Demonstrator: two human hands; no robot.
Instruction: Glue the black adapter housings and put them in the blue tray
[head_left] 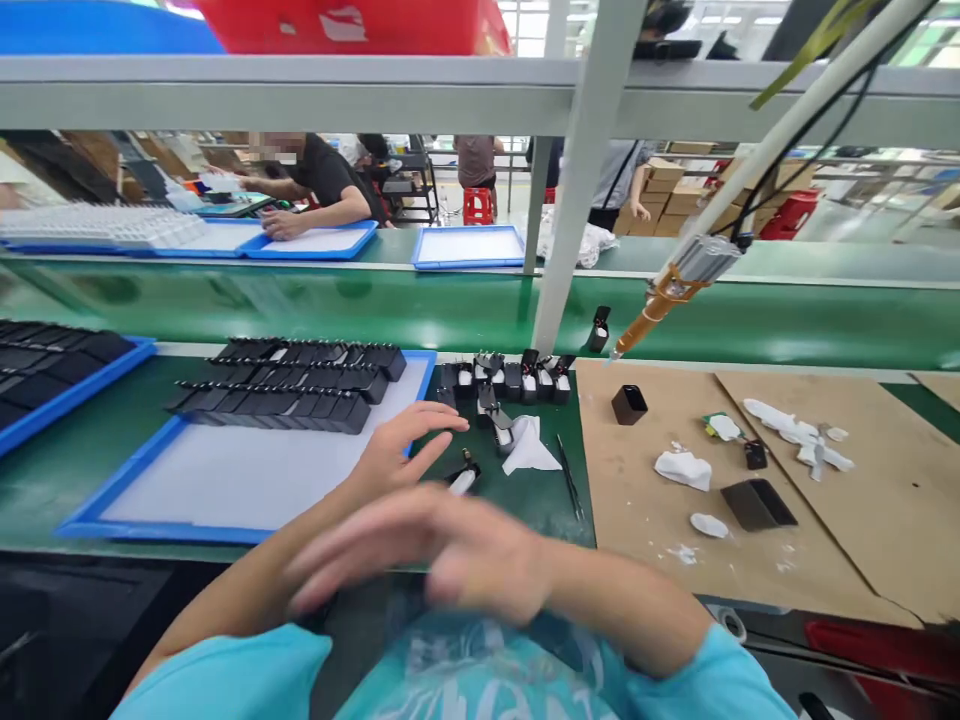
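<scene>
My left hand [401, 447] lies over the near right corner of a blue tray [112, 505], fingers stretched out and empty. Its fingertips are close to a small black part with a white tip [463, 478] on the green bench. My right hand [442, 562] crosses in front of my chest with the fingers pointing left. It is blurred by motion, looks spread flat and holds nothing that I can see. Rows of black parts [289, 385] fill the far end of the tray. A cluster of small black parts [510, 380] stands just beyond my left hand.
A white cloth [529, 447] and thin tweezers [570, 482] lie right of the cluster. A cardboard sheet [660, 540] carries white blobs, a black cube [628, 403] and a black wedge [757, 503]. A hanging dispenser nozzle [660, 298] points down. A person [326, 180] works across the green conveyor [450, 310].
</scene>
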